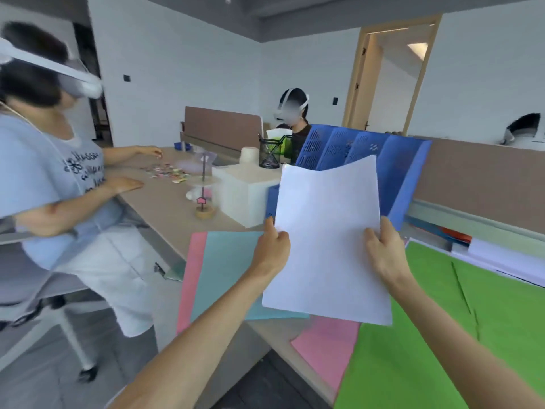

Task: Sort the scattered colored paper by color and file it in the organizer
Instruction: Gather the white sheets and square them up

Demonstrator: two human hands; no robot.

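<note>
A stack of white paper is held up in front of the blue slotted organizer, which stands at the back of the desk. My left hand grips the stack's left edge and my right hand grips its right edge. On the desk below lie a light blue sheet over a pink sheet, another pink sheet near the front edge, and green sheets at the right.
A white box, a mesh pen cup and a small stand sit left of the organizer. A person in a headset stands at the left beside the desk; another sits behind. More paper stacks lie at right.
</note>
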